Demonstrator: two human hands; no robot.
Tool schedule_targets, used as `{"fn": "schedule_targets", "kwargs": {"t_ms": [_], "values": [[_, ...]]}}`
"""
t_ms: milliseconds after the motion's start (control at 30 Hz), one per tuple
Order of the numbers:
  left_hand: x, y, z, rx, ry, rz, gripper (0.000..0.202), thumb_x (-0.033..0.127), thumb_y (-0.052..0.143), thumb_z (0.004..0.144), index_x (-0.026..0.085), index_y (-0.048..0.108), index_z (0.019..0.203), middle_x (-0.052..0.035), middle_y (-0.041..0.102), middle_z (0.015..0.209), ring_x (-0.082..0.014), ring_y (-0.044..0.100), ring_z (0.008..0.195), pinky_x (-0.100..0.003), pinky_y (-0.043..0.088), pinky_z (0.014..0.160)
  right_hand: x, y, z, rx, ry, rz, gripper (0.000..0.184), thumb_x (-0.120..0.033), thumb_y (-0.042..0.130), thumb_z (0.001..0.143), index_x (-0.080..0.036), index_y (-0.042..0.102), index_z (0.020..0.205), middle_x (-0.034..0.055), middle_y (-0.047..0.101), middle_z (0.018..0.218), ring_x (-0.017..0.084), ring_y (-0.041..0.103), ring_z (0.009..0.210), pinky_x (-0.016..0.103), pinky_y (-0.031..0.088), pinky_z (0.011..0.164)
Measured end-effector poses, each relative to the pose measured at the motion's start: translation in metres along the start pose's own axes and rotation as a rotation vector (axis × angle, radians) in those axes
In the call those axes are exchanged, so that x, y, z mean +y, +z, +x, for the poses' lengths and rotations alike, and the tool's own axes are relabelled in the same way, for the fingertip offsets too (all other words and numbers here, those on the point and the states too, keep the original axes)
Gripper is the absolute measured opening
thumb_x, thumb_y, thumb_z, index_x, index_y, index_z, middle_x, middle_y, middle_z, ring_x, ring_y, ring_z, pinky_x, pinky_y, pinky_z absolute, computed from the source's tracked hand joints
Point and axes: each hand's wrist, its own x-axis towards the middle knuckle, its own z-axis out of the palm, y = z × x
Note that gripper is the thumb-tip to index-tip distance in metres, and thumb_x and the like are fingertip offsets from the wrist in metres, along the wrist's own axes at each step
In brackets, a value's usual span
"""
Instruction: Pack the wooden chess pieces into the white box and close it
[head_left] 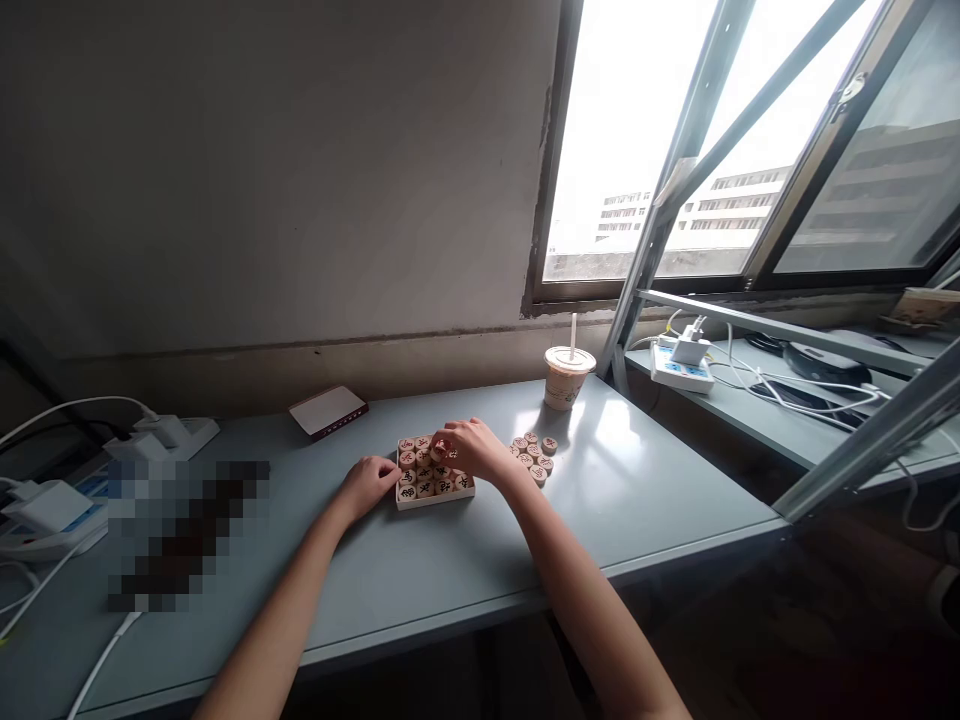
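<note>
A shallow white box on the desk holds rows of round wooden xiangqi pieces with black and red characters. My left hand rests at the box's left side, its fingers curled against the wall. Over the back of the box, my right hand pinches a xiangqi piece; its fingers hide part of that piece and the ones beneath. Just right of the box, several loose xiangqi pieces with red characters lie in a cluster on the desk.
The box lid lies open side up at the back left. A lidded cup with a straw stands at the back right. Power strips with cables and a blurred-out object occupy the left. A metal frame post rises beyond the cup.
</note>
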Motion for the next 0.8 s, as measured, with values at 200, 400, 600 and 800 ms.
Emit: {"fn": "schedule_targets", "kwargs": {"t_ms": [200, 400, 600, 800], "values": [[0.003, -0.002, -0.001, -0.01, -0.026, 0.019, 0.034, 0.037, 0.037, 0.073, 0.019, 0.052, 0.049, 0.0021, 0.035, 0.054, -0.0123, 0.031, 0.059, -0.025, 0.023, 0.057, -0.001, -0.004, -0.001, -0.014, 0.023, -0.001, 0.015, -0.03, 0.059, 0.085, -0.022, 0.066, 0.094, 0.0038, 0.063, 0.09, 0.013, 0.057, 0.076, 0.024, 0.032, 0.067], [0.009, -0.005, -0.002, -0.043, -0.031, 0.017, 0.035, 0.037, 0.036, 0.073, 0.019, 0.053, 0.048, 0.0025, 0.03, 0.055, -0.0118, 0.03, 0.059, -0.025, 0.023, 0.058, 0.0, -0.003, -0.001, -0.037, 0.017, -0.019, 0.018, -0.029, 0.062, 0.084, -0.023, 0.065, 0.1, 0.0035, 0.064, 0.095, 0.013, 0.059, 0.074, 0.024, 0.034, 0.068], [0.01, -0.006, -0.003, -0.049, -0.024, 0.026, 0.037, 0.038, 0.036, 0.075, 0.019, 0.054, 0.049, 0.002, 0.033, 0.055, -0.0123, 0.03, 0.06, -0.025, 0.024, 0.058, 0.0, -0.003, 0.0, -0.039, 0.044, -0.013, 0.022, -0.031, 0.064, 0.082, -0.021, 0.064, 0.102, 0.0045, 0.067, 0.098, 0.016, 0.061, 0.082, 0.026, 0.035, 0.071], [0.007, -0.005, -0.002, -0.032, -0.025, 0.041, 0.039, 0.04, 0.036, 0.077, 0.018, 0.054, 0.05, 0.0016, 0.039, 0.053, -0.0123, 0.032, 0.059, -0.025, 0.023, 0.057, 0.004, -0.004, -0.001, -0.093, 0.081, 0.024, 0.023, -0.03, 0.062, 0.081, -0.023, 0.062, 0.103, 0.0029, 0.068, 0.097, 0.016, 0.061, 0.081, 0.026, 0.035, 0.072]]}}
